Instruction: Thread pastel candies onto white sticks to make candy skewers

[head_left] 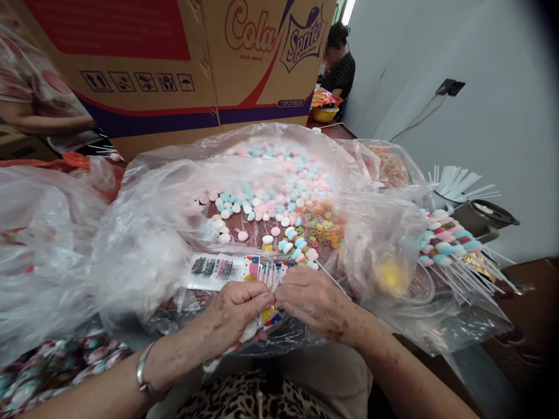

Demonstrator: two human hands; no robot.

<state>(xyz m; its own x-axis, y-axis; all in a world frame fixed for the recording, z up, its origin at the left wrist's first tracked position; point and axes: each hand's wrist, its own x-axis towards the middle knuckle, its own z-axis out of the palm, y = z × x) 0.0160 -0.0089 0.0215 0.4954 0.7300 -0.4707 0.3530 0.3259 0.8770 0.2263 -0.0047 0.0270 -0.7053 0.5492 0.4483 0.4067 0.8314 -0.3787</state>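
Note:
My left hand (242, 305) is closed, thumb and fingers pinching a small clear plastic packet (269, 318) with a colourful print. White marshmallow shows low under that hand. My right hand (312, 299) is closed at the packet's upper edge, its fingertips meeting the left thumb; what lies inside its grip is partly hidden. Just beyond both hands lies a stack of printed plastic bags (213, 272). Marshmallow skewers (301, 247) in blue, white and pink rest beside my right knuckles.
Loose marshmallows (275, 203) and ring-shaped candies (323, 224) lie ahead on plastic sheeting. Finished-looking skewers (454, 238) are piled at right by a cup of white sticks (456, 183). A large carton (166, 52) stands behind. Wrapped candies (56, 369) fill the lower left. Two other people sit farther off.

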